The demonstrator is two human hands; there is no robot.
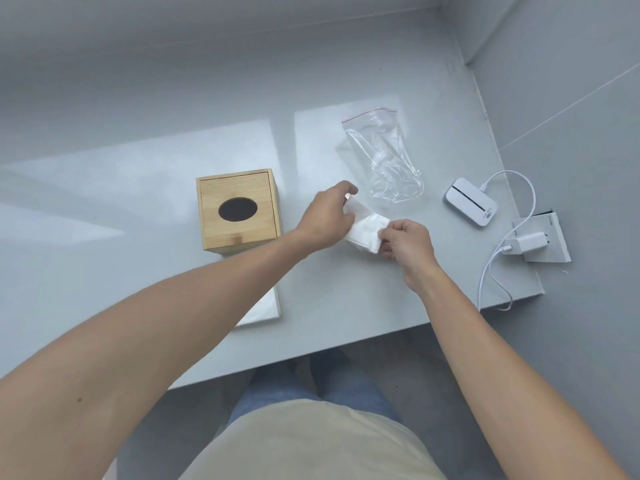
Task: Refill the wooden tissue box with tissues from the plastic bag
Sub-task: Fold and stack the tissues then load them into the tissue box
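your left hand (pixel 323 216) and right hand (pixel 407 242) both grip a folded white stack of tissues (pixel 365 232) just above the grey table (pixel 346 306), left at its far end, right pinching the near corner. the plastic bag (pixel 382 157) lies beyond, looking emptied, though its clear film makes that hard to judge. the wooden tissue box (pixel 239 209) stands to the left, lid on, oval slot dark.

Matt light wood tissue box (pixel 239 209), clear crinkled glossy plastic bag (pixel 384 157), soft white paper tissues (pixel 367 232).
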